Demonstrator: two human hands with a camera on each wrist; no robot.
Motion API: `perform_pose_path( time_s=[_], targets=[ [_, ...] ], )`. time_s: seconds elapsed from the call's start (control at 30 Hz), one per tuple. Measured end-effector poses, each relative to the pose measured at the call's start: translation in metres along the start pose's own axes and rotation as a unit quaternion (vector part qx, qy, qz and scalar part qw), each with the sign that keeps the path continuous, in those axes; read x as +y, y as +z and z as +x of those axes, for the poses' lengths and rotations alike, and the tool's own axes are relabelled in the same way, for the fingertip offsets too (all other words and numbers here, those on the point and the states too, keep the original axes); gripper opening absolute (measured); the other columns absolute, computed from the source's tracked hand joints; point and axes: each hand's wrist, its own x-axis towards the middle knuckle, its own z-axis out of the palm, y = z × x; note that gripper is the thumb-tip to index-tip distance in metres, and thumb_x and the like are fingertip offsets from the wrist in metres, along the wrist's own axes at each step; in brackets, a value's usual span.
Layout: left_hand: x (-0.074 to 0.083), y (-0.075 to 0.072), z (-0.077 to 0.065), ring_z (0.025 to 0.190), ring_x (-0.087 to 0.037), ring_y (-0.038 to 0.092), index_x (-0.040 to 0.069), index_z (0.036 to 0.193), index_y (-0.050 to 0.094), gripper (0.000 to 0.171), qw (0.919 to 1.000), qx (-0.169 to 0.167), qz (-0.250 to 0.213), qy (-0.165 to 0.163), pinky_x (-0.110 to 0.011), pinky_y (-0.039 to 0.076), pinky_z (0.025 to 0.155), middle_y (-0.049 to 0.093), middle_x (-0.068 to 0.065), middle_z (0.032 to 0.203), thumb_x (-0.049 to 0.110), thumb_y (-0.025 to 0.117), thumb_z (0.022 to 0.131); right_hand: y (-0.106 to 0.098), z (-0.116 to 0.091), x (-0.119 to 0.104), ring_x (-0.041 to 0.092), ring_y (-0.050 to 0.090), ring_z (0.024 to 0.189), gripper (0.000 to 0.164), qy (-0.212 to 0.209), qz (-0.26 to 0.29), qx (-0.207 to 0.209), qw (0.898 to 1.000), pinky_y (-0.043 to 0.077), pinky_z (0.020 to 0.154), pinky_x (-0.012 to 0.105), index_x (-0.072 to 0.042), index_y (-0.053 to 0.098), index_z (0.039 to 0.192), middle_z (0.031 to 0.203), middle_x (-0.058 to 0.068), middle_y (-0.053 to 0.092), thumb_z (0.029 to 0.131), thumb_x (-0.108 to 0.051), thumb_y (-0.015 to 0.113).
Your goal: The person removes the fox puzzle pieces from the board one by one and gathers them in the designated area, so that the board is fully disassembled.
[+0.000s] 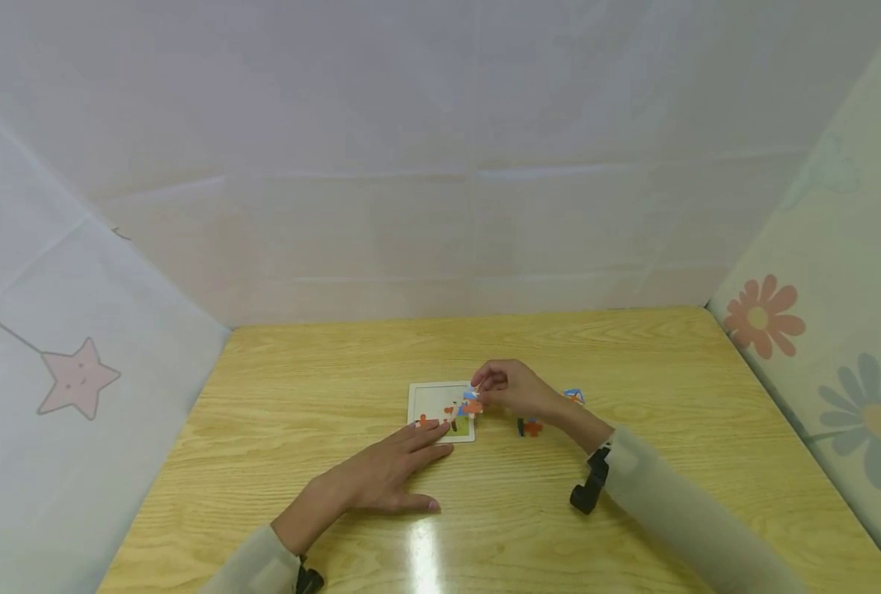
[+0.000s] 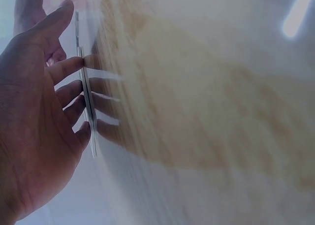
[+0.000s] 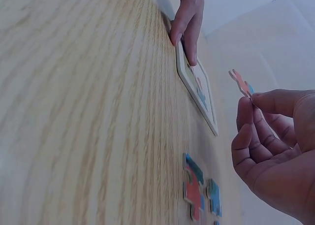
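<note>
A square puzzle board with a pale rim lies flat on the table, and part of a picture shows inside it. My left hand rests on its near left part with fairly straight fingers, which hide some of the picture. Between thumb and fingertips my right hand pinches a red and blue jigsaw piece. That piece is raised off the table, above the board's right side in the head view. Near the right forearm lie loose jigsaw pieces, among them a red one and a blue and orange one.
The wooden table stretches out around the board. A pale cloth wall stands behind it, with printed cloth at both sides. Each wrist wears a black strap device; the right one hangs over the table.
</note>
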Motion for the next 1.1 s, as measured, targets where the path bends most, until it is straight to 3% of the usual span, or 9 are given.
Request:
perform_pose_path(
  time_s=[0.23,0.8,1.1],
  targets=[
    [-0.001,0.0,-0.001,0.161,-0.035,0.023,0.017,0.164,0.042,0.086,1.0,-0.001,-0.004,0.0,-0.053,0.027,0.129,0.021,-0.004,0.177,0.067,0.062,0.098,-0.008,-0.013,0.006,0.023,0.07,0.099,0.028,-0.002,0.004,-0.001,1.0,0.061,0.087,0.03,0.006,0.066,0.125,0.109,0.014,0.07,0.102,-0.009,0.07],
    [-0.001,0.0,0.0,0.162,-0.033,0.022,0.016,0.164,0.041,0.086,1.0,-0.003,-0.004,0.003,-0.052,0.026,0.129,0.019,-0.004,0.177,0.066,0.064,0.098,-0.028,-0.044,0.018,0.025,0.071,0.091,0.029,0.003,0.01,-0.001,1.0,0.063,0.078,0.034,0.007,0.065,0.124,0.105,0.015,0.07,0.101,-0.009,0.072],
    [0.001,-0.002,0.0,0.162,-0.03,0.021,0.016,0.165,0.04,0.086,1.0,-0.007,0.001,0.003,-0.049,0.024,0.13,0.019,-0.003,0.178,0.066,0.064,0.098,-0.037,-0.056,0.024,0.025,0.071,0.093,0.025,0.002,0.007,0.008,1.0,0.061,0.08,0.028,0.008,0.065,0.122,0.105,0.018,0.071,0.1,-0.004,0.072]
  ],
)
